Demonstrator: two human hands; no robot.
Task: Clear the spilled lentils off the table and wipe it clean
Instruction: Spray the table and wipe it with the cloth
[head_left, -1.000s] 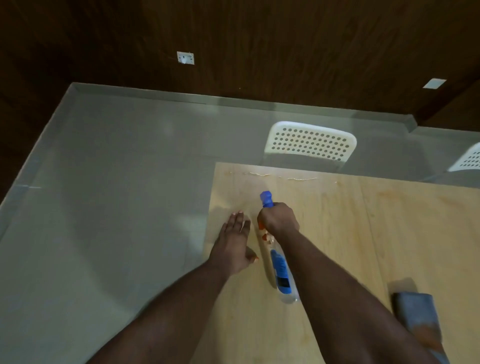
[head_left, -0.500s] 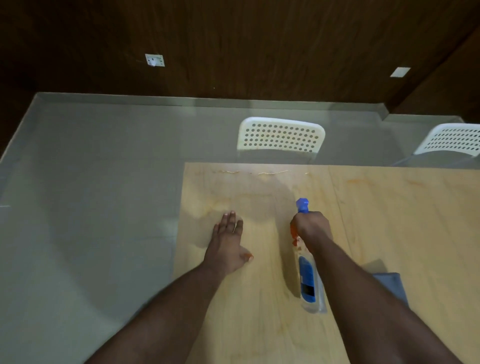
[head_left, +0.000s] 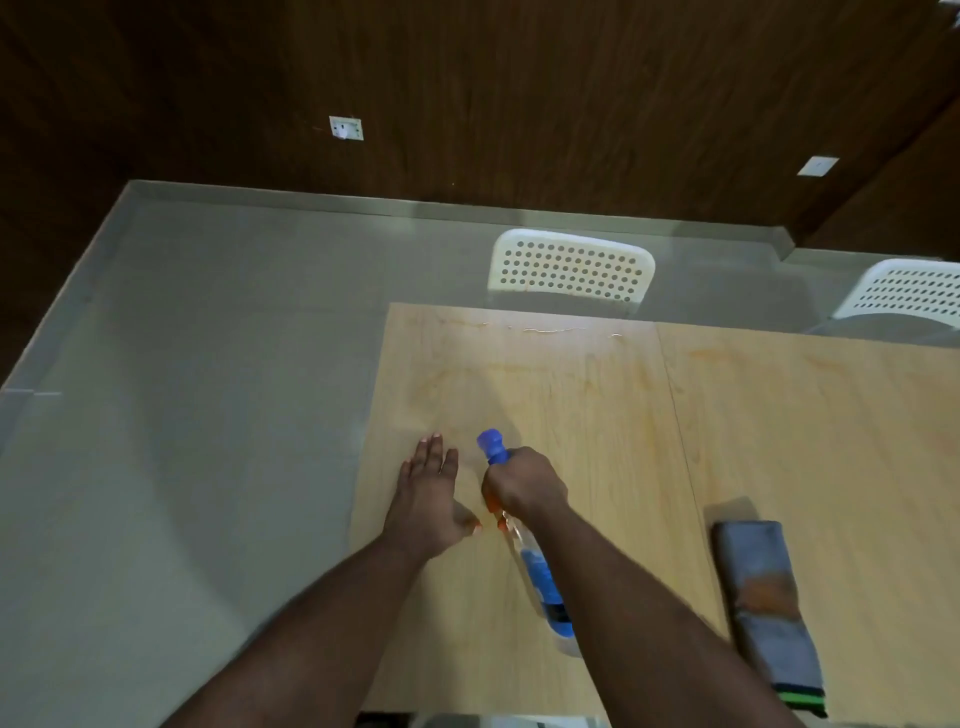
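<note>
Palm (head_left: 423, 499) flat; fist (head_left: 524, 480) grips bottle (head_left: 540, 577).

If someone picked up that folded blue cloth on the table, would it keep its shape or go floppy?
Probably floppy: the cloth lies as a soft, flat fold on the table, so it would likely droop and unfold when lifted. It looks light for its size. The orange stain across it may be damp, so that part could cling slightly.

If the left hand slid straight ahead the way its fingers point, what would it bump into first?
Probably nothing on the table. The left hand lies flat, fingers pointing toward the far edge, with only bare wood ahead. Past that edge the white chair stands off to the right, likely outside its line, though depth is uncertain.
</note>
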